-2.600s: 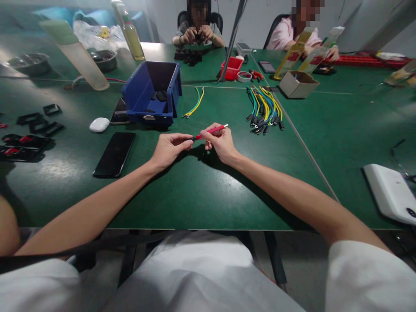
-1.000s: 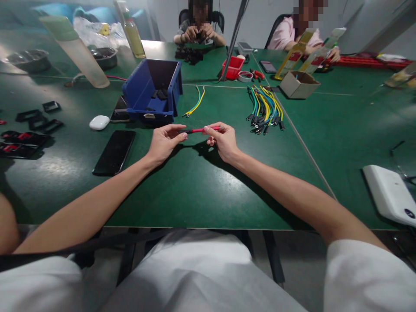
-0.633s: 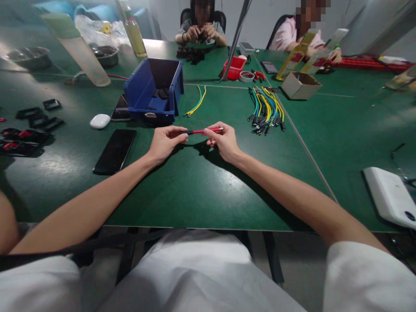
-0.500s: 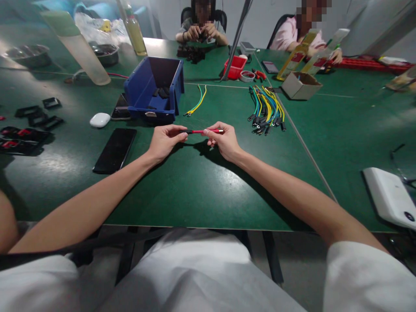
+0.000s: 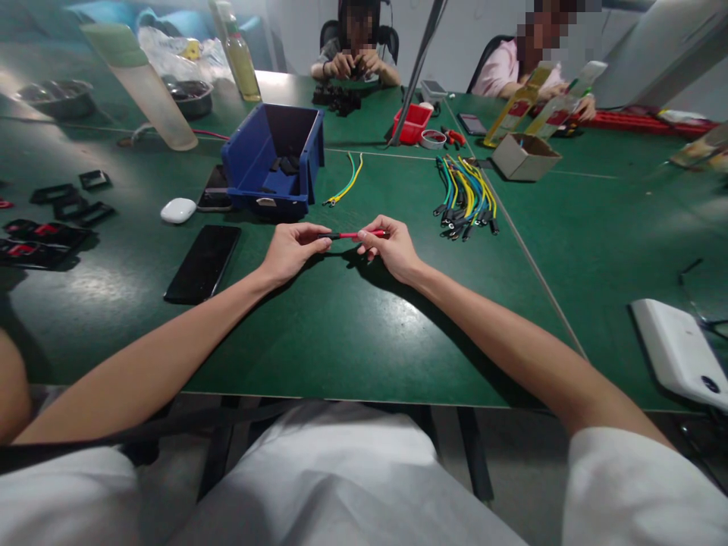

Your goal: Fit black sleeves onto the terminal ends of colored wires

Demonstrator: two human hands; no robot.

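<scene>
A short red wire (image 5: 348,235) with a black end is stretched between my two hands, just above the green table. My left hand (image 5: 290,250) pinches the black end between thumb and forefinger. The red end is gripped by my right hand (image 5: 392,246), whose fingers partly cover it. Beyond my hands lie a green and a yellow wire (image 5: 354,182) side by side. To their right is a bundle of yellow, green and blue wires (image 5: 466,193) with black-capped ends. A blue bin (image 5: 267,201) holding small black pieces stands past my left hand.
A black phone (image 5: 203,264) and a white case (image 5: 178,210) lie at left, near black frames (image 5: 71,203). At right are a small cardboard box (image 5: 526,159) and a white device (image 5: 676,353). Two people (image 5: 356,64) sit across the table (image 5: 341,341).
My hands keep their grip on the red wire, and its right end is now more covered by my right fingers. The view has shifted slightly.
</scene>
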